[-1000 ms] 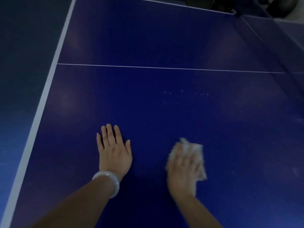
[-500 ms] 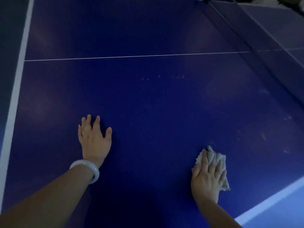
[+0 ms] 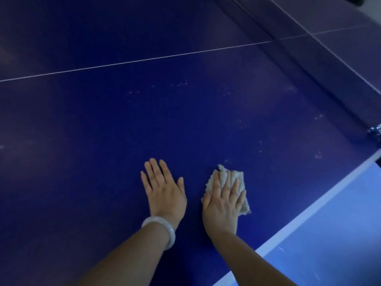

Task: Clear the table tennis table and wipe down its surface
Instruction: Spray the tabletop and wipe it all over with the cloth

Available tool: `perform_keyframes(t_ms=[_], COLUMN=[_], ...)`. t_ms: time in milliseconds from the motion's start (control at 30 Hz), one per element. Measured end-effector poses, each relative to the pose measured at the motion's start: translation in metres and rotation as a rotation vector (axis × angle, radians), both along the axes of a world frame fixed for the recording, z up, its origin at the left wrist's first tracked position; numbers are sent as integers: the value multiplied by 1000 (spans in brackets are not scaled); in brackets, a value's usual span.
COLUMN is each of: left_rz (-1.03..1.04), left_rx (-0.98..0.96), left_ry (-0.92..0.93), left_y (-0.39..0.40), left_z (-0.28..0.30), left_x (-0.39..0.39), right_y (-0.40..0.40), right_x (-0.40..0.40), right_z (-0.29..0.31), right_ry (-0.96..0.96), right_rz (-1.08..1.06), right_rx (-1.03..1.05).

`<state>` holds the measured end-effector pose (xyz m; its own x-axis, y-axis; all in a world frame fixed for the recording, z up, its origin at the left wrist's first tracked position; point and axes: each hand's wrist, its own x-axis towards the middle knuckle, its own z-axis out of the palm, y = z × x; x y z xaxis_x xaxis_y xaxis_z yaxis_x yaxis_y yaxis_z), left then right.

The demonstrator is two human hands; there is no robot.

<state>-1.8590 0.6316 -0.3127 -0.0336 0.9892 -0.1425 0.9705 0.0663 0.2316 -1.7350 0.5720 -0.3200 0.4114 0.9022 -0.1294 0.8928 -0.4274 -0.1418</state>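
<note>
The dark blue table tennis table fills the head view. My right hand lies flat with straight fingers on a crumpled pale cloth, pressing it onto the surface near the table's right edge. My left hand rests palm down with fingers spread on the bare surface just left of the cloth; a white bangle circles that wrist. Small pale specks dot the surface ahead of my hands and also to the right.
The net runs diagonally across the upper right, with its clamp at the table's right edge. A white edge line borders the table at the lower right, with lighter blue floor beyond. A thin white centre line crosses the table.
My view has swung right along the table. My hands now lie closer together, and the right hand with the cloth has slid along the surface near the right edge.
</note>
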Motion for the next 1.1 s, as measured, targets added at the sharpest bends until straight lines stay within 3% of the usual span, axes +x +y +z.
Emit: perform_keyframes(t_ms=[133, 267, 333, 433, 500, 567, 667, 767, 833, 1000, 1100], left_rz=[-3, -9, -3, 0, 2, 3, 4, 13, 17, 22, 26], left_rx=[39, 22, 16, 28, 39, 53, 65, 76, 79, 88, 96], left_ry=[37, 81, 97, 113, 121, 126, 143, 146, 150, 159, 155], left_y=[-2, -2, -1, -2, -2, -2, -2, -3, -2, -3, -4], left_z=[-8, -8, -8, -9, -9, -10, -10, -11, -11, -13, -14], left_x=[2, 6, 6, 7, 7, 8, 9, 9, 9, 9, 9], right_y=[-50, -99, -91, -64, -46, -42, -70, -94, -102, -97, -80], right_x=[16, 97, 145, 177, 161, 123, 70, 99, 149, 228, 183], right_z=[1, 4, 8, 8, 10, 8, 10, 14, 14, 20, 22], right_ry=[57, -13, -74, -17, 25, -49, -5, 36, 14, -40, -135], right_rz=[324, 576, 431, -144, -346, -172, 408, 724, 660, 48, 216], right_rx=[8, 23, 13, 11, 23, 31, 74, 60, 58, -21, -5])
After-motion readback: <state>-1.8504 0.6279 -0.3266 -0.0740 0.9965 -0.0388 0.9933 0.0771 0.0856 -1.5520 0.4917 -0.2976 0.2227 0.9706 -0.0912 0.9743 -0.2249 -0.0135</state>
